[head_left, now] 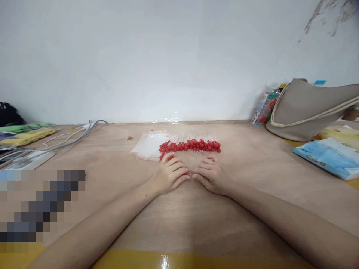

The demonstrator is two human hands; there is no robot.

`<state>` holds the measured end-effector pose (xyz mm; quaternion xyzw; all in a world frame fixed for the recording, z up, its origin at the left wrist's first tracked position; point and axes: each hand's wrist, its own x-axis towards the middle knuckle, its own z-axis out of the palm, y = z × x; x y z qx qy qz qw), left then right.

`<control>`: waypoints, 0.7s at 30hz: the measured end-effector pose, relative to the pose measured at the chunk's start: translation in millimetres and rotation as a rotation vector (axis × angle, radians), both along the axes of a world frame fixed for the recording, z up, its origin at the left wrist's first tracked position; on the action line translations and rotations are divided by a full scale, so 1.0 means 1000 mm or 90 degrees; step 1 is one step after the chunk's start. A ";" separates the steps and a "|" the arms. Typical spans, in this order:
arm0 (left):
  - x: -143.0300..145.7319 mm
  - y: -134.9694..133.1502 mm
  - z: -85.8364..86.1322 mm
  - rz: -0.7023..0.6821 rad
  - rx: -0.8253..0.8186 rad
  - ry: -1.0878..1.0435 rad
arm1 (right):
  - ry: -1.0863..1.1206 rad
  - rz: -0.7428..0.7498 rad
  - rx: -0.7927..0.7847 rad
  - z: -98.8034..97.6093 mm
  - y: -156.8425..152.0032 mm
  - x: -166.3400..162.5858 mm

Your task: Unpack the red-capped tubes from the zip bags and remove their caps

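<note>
Close together in the middle of the table are my left hand (171,175) and my right hand (210,173). Between them lies a glass dropper (191,173), its red rubber bulb (186,173) partly covered by my left fingers. My right fingers are closed round its clear tube, most of which they hide. Just beyond my hands, several droppers with red bulbs (193,144) lie in a row, clear tubes pointing to the wall. Beside my left fingertips are further red bulbs (168,156). A stack of clear zip bags (150,145) lies left of the row.
At the right stand a grey bag (305,108) and a plastic bottle (263,106), with a blue tissue pack (327,157) in front. On the left are cables (75,134), a white power strip (33,160) and yellow packs (28,137). A white wall (168,63) rises behind the table.
</note>
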<state>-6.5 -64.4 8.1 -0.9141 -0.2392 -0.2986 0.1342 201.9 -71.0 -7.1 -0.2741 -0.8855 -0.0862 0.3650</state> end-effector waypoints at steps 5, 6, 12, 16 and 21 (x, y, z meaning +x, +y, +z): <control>0.001 -0.002 0.002 -0.006 -0.024 0.035 | 0.000 0.018 0.020 0.006 -0.005 0.000; 0.001 -0.003 0.002 -0.009 -0.030 0.040 | 0.000 0.017 0.030 0.007 -0.006 0.001; 0.000 -0.004 0.003 -0.028 -0.052 0.046 | -0.004 0.022 0.097 0.007 -0.008 0.002; -0.001 -0.005 0.002 -0.067 -0.062 0.031 | -0.011 0.029 0.146 0.005 -0.009 0.002; -0.004 -0.006 0.003 -0.089 -0.072 0.028 | -0.030 0.029 0.199 0.007 -0.012 0.005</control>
